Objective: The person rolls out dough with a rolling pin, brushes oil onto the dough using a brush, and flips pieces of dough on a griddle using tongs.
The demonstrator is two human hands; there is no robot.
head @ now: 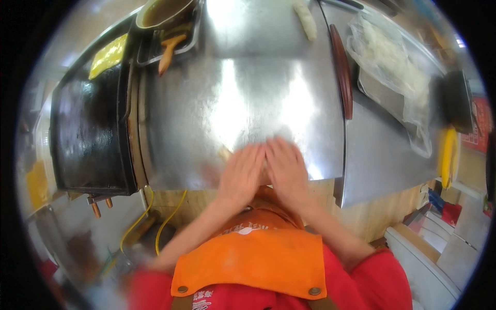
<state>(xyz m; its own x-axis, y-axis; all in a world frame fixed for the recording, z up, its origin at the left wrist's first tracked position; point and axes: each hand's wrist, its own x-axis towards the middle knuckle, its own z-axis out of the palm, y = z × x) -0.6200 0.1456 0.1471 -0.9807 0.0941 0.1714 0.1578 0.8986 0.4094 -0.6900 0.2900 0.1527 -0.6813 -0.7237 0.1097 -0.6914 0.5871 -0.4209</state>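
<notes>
My left hand (241, 174) and my right hand (286, 168) lie side by side, palms down, near the front edge of the steel worktop (182, 128). Their fingers are stretched forward and the fingertips almost meet. A pale end of what looks like dough (224, 154) sticks out to the left of my left hand. More of a pale piece shows between the two hands, and the rest is hidden under them. The fingers are blurred, and the palms cannot be seen. Farther back on the worktop lies a pale dough roll (306, 21).
At left is a black griddle (89, 128) with a yellow sheet (109, 56) on it. A wooden-handled brush (167, 56) rests on a metal tray (155, 60) beside a bowl (144, 19) of brown liquid. At right are a dark red rolling pin (341, 73) and bagged dough (391, 58).
</notes>
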